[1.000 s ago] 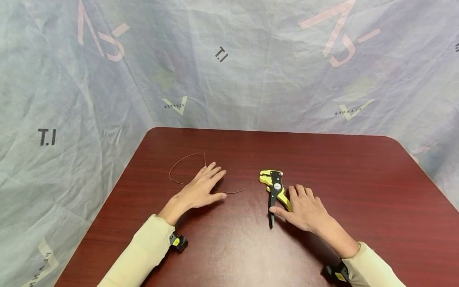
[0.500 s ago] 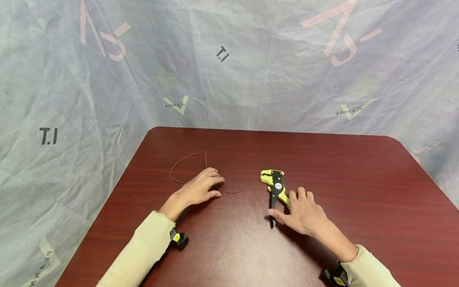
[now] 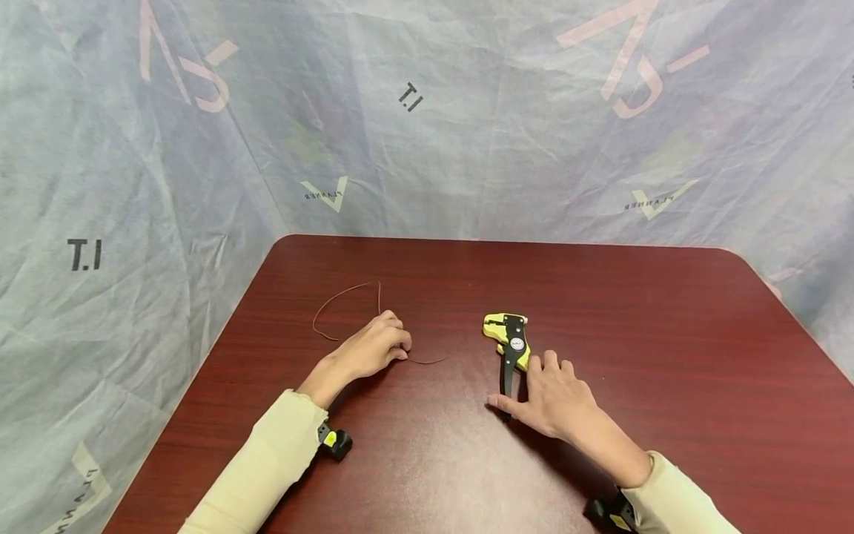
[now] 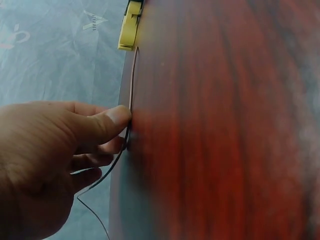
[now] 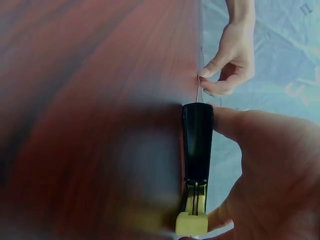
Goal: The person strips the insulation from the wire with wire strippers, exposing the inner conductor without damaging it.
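Observation:
A thin brown wire point(image 3: 323, 310) lies in a loose curve on the left of the table, partly hidden by my left hand point(image 3: 369, 348). In the left wrist view, my thumb and forefinger pinch the wire point(image 4: 132, 85) near one end. A wire stripper point(image 3: 508, 348), yellow and black, lies in the middle with its handles toward me. My right hand point(image 3: 559, 399) spreads over its handles, the thumb by the black handle and the fingertips by the yellow one. In the right wrist view the black handle point(image 5: 197, 145) stands between thumb and fingers, which are not closed round it.
The dark red wooden table point(image 3: 640, 319) has rounded far corners. Printed grey fabric point(image 3: 454, 148) hangs behind it and along the sides. A small black camera is strapped at each wrist, under the cream sleeves point(image 3: 267, 452).
My left fingers, spread flat a second ago, have drawn together on the wire. My right hand has slid slightly left, its thumb now across the stripper's black handle.

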The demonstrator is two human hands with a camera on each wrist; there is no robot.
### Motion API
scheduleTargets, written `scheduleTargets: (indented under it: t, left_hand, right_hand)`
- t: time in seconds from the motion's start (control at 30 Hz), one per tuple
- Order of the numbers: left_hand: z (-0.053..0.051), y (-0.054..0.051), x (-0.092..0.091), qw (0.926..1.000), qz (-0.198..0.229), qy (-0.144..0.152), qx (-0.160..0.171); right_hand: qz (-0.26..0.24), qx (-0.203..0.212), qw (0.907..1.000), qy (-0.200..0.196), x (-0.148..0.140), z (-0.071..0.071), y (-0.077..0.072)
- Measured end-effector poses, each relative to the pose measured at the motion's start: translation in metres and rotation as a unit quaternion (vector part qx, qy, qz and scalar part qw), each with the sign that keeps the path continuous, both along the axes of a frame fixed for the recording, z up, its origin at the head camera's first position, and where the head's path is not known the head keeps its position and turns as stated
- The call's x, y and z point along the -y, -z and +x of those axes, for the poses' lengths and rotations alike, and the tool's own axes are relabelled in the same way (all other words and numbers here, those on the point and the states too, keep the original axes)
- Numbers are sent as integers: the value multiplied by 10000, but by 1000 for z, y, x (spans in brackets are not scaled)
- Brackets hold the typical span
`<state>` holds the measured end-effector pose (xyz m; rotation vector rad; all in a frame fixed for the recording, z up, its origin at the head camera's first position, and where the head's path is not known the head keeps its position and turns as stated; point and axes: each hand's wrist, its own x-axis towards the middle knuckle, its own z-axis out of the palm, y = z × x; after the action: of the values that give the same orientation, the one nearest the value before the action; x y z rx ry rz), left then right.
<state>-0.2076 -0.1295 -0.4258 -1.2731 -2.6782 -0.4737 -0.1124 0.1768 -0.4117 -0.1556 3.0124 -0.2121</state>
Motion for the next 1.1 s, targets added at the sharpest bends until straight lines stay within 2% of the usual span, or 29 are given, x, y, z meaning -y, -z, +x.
scheduleTargets:
  t: [0.1, 0.37, 0.77, 0.9, 1.1]
  left_hand:
    - [2, -1, -2, 9998, -157, -82, 38]
    - [6, -5, -4, 9968, -546, -349, 475]
    - [8, -8, -5, 9925, -794, -210, 910]
    - [8, -8, -5, 9924, -811, -195, 906]
    - [7, -6, -3, 9946, -561, -213, 847]
  right_hand:
    - [-16, 74, 10000, 19, 1, 0, -1]
    - [-281, 243, 9993, 78, -1, -3, -3]
    - [-719, 611, 9955, 31, -17, -12, -5]
    - [-781, 662, 9947, -4, -20, -15, -4]
    - [-766, 666, 9948, -94, -19, -17, -5]
